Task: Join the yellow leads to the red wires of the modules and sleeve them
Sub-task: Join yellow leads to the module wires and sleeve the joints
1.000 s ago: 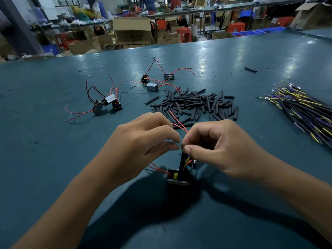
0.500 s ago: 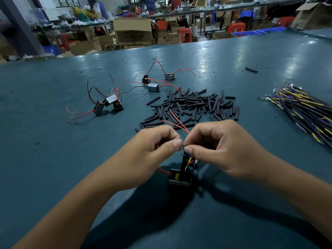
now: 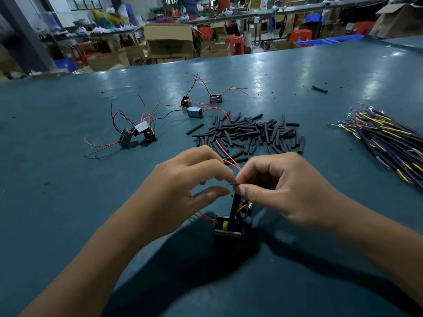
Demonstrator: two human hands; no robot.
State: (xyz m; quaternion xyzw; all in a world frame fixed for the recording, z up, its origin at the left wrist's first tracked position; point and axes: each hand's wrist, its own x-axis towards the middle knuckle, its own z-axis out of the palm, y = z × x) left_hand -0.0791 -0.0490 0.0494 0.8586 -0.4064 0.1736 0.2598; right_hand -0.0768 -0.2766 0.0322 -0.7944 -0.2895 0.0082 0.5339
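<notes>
Two hands meet over a blue-green surface (image 3: 68, 179) at a wiring bench, fingertips working a joint between a module's red wire (image 3: 230, 159) and a lead. The right hand (image 3: 283, 191) pinches the join between thumb and forefinger; the left hand (image 3: 183, 186) pinches it with curled fingertips from the other side, its thumb hanging straight and loose beneath. The module (image 3: 229, 226), a small black box with a yellow part showing, sits just below and between the hands, with a black sleeve (image 3: 234, 208) standing on the wiring above it. The joint itself is too small to judge. The likely risk: a twist left loose could slip apart when the sleeve is drawn over it, or stray strands could snag inside the tube. A tug from either hand could also tip the light module. The pile of spare black sleeves (image 3: 249, 136) lies just beyond the hands, the bundle of yellow leads (image 3: 389, 138) well off to the right, and six more modules (image 3: 139, 131) wait farther back.
</notes>
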